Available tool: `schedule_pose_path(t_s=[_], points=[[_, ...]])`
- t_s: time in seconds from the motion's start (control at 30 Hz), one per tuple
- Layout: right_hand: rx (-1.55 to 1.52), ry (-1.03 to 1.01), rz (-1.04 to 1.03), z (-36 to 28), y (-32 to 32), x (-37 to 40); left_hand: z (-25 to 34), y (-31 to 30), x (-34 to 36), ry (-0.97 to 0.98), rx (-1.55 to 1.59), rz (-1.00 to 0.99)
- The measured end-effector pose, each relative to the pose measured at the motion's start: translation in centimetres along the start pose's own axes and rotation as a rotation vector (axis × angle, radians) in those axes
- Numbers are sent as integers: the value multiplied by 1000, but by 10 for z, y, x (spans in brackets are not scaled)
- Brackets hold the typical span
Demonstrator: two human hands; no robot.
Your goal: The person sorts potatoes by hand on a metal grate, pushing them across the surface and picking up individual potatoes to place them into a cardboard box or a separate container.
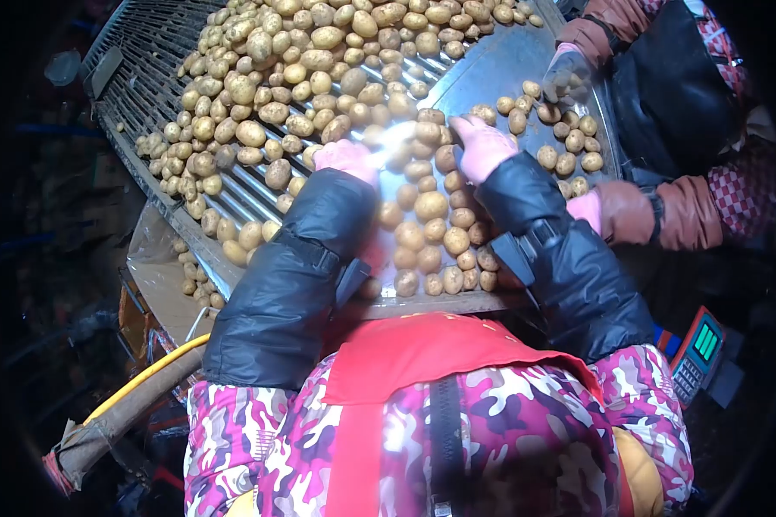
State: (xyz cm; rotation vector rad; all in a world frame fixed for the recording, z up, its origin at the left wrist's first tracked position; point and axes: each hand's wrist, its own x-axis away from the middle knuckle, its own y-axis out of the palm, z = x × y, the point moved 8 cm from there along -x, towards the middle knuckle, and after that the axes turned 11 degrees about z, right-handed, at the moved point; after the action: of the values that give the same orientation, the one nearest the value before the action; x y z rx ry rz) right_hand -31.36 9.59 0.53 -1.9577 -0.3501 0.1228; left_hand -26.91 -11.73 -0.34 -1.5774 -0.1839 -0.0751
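Potatoes (431, 205) lie on a metal tray between my forearms, and many more potatoes (250, 133) are spread over a slatted rack at the upper left. My left hand (347, 161), in a pink glove, rests among the potatoes where the rack meets the tray; its fingers are partly hidden and I cannot make out their hold. My right hand (485, 148), also pink-gloved, is at the right side of the potato group, with its fingers pointing up and left beside some potatoes. Its grip is unclear too.
A co-worker's gloved hand (569, 73) is over the tray at the upper right, and the other hand (588, 209) is at its right edge. A device with a lit display (705, 342) is at the lower right. A yellow hose (142, 376) runs at the lower left.
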Motion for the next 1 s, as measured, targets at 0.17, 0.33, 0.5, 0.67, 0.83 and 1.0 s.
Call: schedule_pose_path(t_s=[0.17,0.33,0.5,0.67,0.83,1.0], points=[[-47,27,-274,-2,9,-24,-2,5,3,78,32,36],[150,-37,-206,11,24,8,-6,2,36,193,474,306],[102,52,-215,9,19,42,-12,-36,97,201,950,542],[-26,157,-153,26,25,45,-8,-5,138,-300,1813,-239],[-711,120,-221,-51,-14,51,17,21,165,-596,2295,-741],[-555,-53,-170,-84,-27,-49,19,26,165,-808,2486,-757]])
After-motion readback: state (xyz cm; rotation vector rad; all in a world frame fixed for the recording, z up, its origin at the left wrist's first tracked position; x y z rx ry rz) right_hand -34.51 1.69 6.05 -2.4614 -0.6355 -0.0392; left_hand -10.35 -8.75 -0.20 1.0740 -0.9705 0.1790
